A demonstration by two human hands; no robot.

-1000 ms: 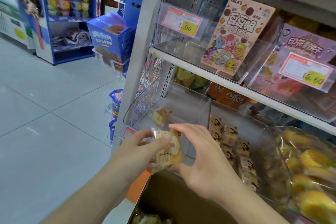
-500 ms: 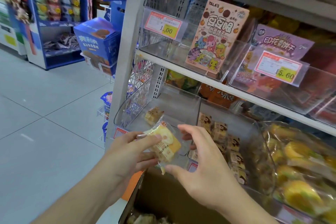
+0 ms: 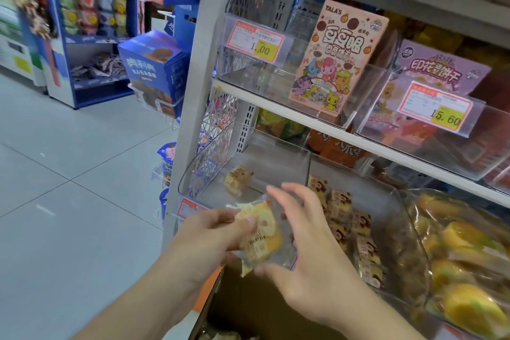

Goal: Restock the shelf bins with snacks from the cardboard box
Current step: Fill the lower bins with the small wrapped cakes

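Note:
A wrapped yellow cake snack (image 3: 259,232) is held in front of the lower shelf, above the open cardboard box (image 3: 248,309). My left hand (image 3: 209,234) pinches its left side, thumb on top of the wrapper. My right hand (image 3: 311,251) is beside it on the right with fingers spread and raised off the snack; only the thumb touches the wrapper's lower corner. Behind them a clear shelf bin (image 3: 276,163) holds a single similar snack (image 3: 238,176).
The neighbouring bin holds several brown-and-white wrapped snacks (image 3: 356,229), and bagged yellow cakes (image 3: 455,257) lie further right. The upper shelf carries a pink cookie box (image 3: 336,58) and price tags (image 3: 258,43). A blue display stand (image 3: 157,69) and tiled floor lie to the left.
My right hand's fingers have lifted off the snack and spread, leaving my left hand gripping it. The snack has tilted and the view has shifted slightly to the right.

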